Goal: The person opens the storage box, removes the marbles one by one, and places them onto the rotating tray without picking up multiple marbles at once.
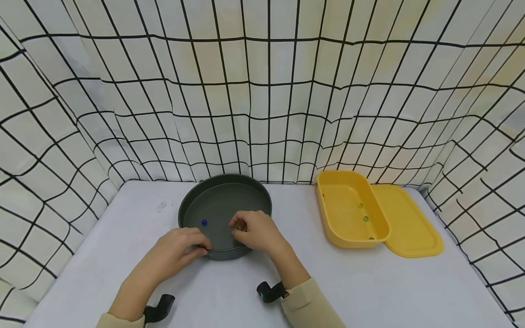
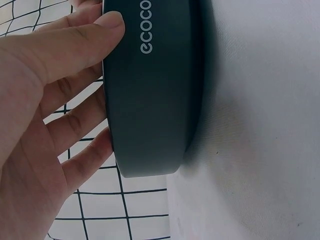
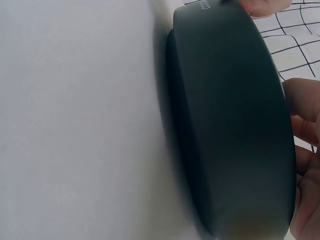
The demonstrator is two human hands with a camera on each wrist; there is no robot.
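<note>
A round dark green basin (image 1: 223, 196) stands on the white table, with one small blue marble (image 1: 204, 222) on its floor. My left hand (image 1: 180, 248) holds the basin's near-left rim. In the left wrist view its thumb (image 2: 111, 22) presses the outer wall beside white lettering, the other fingers behind the rim. My right hand (image 1: 256, 230) is over the near-right part of the basin, fingers bent down inside it. In the right wrist view the rim partly covers those fingers (image 3: 302, 100); I cannot tell whether they pinch anything.
To the right sits a yellow container (image 1: 344, 200) with several small green marbles (image 1: 366, 218) inside. A yellow lid (image 1: 414, 228) lies beside it, partly under its edge. Netting (image 1: 268, 84) over pale sheeting walls the table at the back and sides.
</note>
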